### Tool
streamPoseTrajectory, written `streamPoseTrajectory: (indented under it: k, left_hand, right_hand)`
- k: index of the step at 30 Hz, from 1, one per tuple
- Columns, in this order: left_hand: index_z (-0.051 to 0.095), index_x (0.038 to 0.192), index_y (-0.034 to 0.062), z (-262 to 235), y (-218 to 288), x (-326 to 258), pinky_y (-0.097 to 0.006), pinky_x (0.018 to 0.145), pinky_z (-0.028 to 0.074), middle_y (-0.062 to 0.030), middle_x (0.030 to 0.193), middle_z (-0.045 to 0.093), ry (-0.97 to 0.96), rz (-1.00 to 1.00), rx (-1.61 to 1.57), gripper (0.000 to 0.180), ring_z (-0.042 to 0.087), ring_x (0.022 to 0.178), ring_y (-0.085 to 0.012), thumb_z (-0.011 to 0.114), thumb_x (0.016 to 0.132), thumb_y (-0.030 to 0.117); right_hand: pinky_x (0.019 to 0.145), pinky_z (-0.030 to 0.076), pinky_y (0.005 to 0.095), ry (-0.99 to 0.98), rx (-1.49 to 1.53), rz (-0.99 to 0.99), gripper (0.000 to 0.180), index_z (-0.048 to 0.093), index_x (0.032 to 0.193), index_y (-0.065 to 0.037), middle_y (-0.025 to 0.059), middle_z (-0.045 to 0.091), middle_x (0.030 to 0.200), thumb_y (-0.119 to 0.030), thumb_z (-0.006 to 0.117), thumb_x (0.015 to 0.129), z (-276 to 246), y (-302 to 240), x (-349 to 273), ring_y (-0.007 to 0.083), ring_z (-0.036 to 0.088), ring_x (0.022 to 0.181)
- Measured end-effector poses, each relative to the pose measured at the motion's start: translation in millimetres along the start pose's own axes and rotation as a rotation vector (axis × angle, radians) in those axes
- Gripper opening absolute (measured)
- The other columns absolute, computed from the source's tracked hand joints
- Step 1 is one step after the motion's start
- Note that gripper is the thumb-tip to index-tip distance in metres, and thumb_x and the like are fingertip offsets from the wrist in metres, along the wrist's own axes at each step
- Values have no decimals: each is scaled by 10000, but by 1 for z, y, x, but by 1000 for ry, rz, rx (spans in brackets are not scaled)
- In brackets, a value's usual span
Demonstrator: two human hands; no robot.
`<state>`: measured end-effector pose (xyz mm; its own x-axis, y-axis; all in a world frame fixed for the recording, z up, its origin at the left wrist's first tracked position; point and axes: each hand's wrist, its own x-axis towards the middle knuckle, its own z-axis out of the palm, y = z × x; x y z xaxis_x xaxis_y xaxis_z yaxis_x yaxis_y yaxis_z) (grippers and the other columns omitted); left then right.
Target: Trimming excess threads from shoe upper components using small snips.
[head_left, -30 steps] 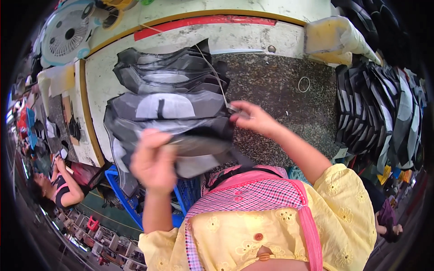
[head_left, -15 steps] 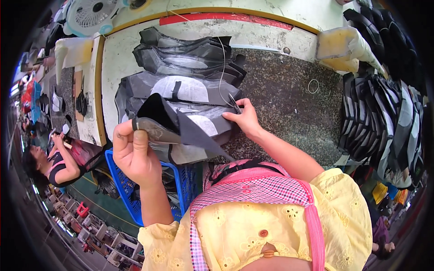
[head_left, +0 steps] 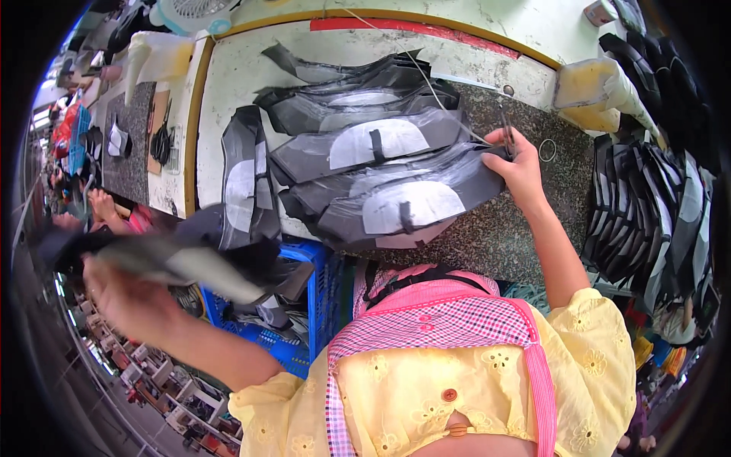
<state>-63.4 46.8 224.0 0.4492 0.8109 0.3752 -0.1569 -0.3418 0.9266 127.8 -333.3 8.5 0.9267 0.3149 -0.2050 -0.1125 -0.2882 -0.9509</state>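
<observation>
My left hand point(head_left: 126, 301), blurred by motion, is out at the left with a black fabric piece point(head_left: 205, 266) in its grip, sweeping above a blue crate. At the right my right hand point(head_left: 521, 166) is closed around small thread snips point(head_left: 506, 126), their blades pointing up. Its thumb and fingers meet the right end of a dark grey fabric piece point(head_left: 415, 202) with a pale half-round patch. A thin white cord point(head_left: 438, 95) runs from the far edge down to this hand. More such pieces point(head_left: 377, 145) lie overlapped on the table.
A blue plastic crate point(head_left: 312, 305) holding dark pieces stands below the table's near left side. Rows of dark pieces point(head_left: 640, 221) hang at the right. A yellowish container point(head_left: 586, 91) sits at the far right, a fan point(head_left: 194, 11) at the far left. Another person's hand point(head_left: 103, 206) shows at left.
My left hand has swung left and down with its fabric piece. My right hand has moved right and up with the snips. The view has shifted, and an upright stack at the left now shows.
</observation>
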Motion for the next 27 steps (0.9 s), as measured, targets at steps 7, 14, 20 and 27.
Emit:
streamPoseTrajectory:
  k: [7,14,20,27]
  left_hand:
    - [594,912,22,107,-71,-84,-158,587,348,55,748,528,-592,-402,72,82,439,652,-14,596,844,69]
    - [586,900,-18,102,-46,-79,-165,635,402,15,752,597,-535,-486,-59,76,516,659,-34,578,839,26]
    - [586,902,-32,58,-10,-55,-166,646,404,-17,791,614,-607,-340,190,86,533,681,-43,563,832,14]
    - [573,962,20,65,-53,-50,-188,729,404,-15,872,599,-550,-744,-228,134,545,764,-63,569,828,28]
  right_hand:
    - [737,477,286,65,-167,-227,607,528,1168,-94,52,640,893,-275,778,646,8,-45,-14,164,618,826]
    - [752,446,232,-661,446,6,360,616,1037,-31,-17,637,862,13,685,686,96,-73,-14,60,552,807]
    - [675,430,226,-690,470,-49,215,641,913,-15,-30,616,759,-9,686,703,122,-90,-20,37,495,729]
    - [772,429,260,-353,734,-230,486,599,1010,-12,35,627,924,-187,811,609,171,-71,-25,126,552,854]
